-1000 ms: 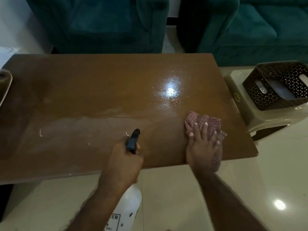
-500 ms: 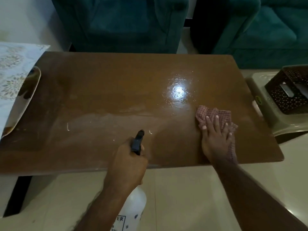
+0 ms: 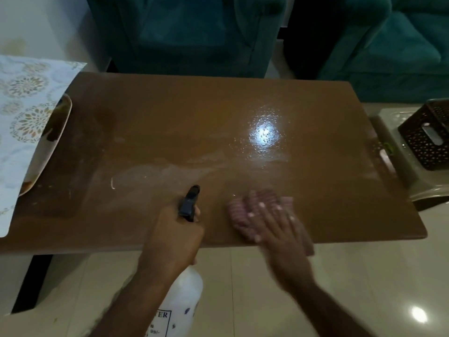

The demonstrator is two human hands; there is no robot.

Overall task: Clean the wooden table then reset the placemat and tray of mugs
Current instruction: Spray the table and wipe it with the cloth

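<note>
Looks like a home sitting room. Furnished with a teal armchair (image 3: 189, 32) at top centre and a matching sofa (image 3: 401, 45) at upper right, both close behind a low wooden table (image 3: 194, 117) mid-frame. Floored in glossy pale tiles (image 3: 267, 288) along the bottom. Also holds a plastic stool (image 3: 398, 176) bearing a brown basket (image 3: 427, 152) at the right edge, and a flower-patterned placemat (image 3: 21, 105) at the left.

Desk (image 3: 184, 117) middle and far half open. Tray (image 3: 63, 132) and placemat (image 3: 19, 142) block left edge; left hand (image 3: 170, 237) with spray bottle (image 3: 185, 295), right hand (image 3: 281, 237) on cloth (image 3: 239, 211) crowd near edge.
</note>
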